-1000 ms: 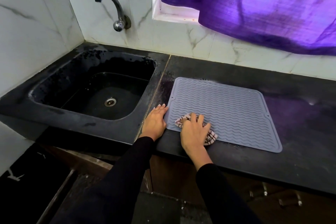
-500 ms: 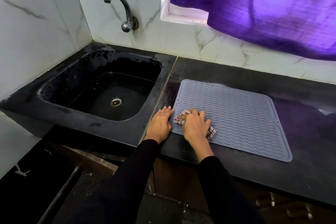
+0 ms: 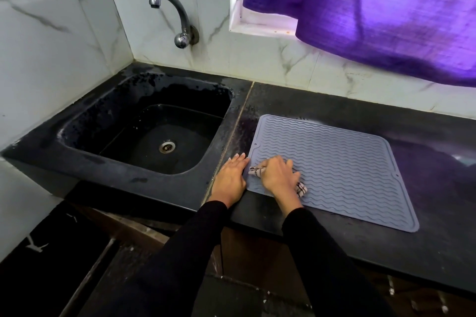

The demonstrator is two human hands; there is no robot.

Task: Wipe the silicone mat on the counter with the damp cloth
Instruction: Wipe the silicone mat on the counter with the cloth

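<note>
black counter (image 3: 386,244), grey mat (image 3: 334,170), sink (image 3: 77,154), marble tiles (image 3: 51,59), purple curtain (image 3: 386,15)

Bare ridged mat (image 3: 342,162) lies free right of and beyond the right hand (image 3: 279,175); the left hand (image 3: 230,177) flanks its left edge, the sink (image 3: 144,100) drops away beyond.

Your right hand (image 3: 279,175) grips a bunched checked cloth (image 3: 301,188) on the near-left corner of the grey ribbed mat (image 3: 334,170), cloth ends poking out on both sides of it. Your left hand (image 3: 231,177) lies flat on the black counter (image 3: 425,247), fingertips at the mat's left edge. To the left sits the black sink (image 3: 77,141) under a wall tap (image 3: 172,15). A purple curtain (image 3: 373,8) hangs behind.
</note>
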